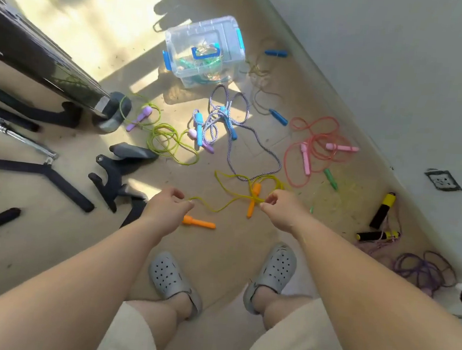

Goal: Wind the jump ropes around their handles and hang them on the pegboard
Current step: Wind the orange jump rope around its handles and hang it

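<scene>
Both hands are on one rope: the left hand point(170, 204) pinches the thin cord of the yellow jump rope point(212, 210) between thumb and curled fingers. The right hand point(281, 211) pinches the same cord further along, so a slack span sags between them.

The move ahead, as I judge it, is bringing the two handles together so the cord can be wound round them. The first orange handle point(199, 223) lies just below the left hand's fingertips, on the person's side, its long axis running across from left to right. The left hand is plainly the nearer one. The second orange handle point(253, 202) sits just inside the right hand's fingertips, its long axis pointing away from the person, nearly square to the first. Strands of cord cross it. Whether either handle rests on the floor or hangs, I cannot tell.

Well beyond both hands lie other ropes, none wound yet: a pink rope point(310, 151), a braided blue-and-white rope point(228, 149) and a green rope point(168, 141). Further still stands a clear box point(231, 28). No pegboard is in view, and no brand, label or writing can be read
</scene>
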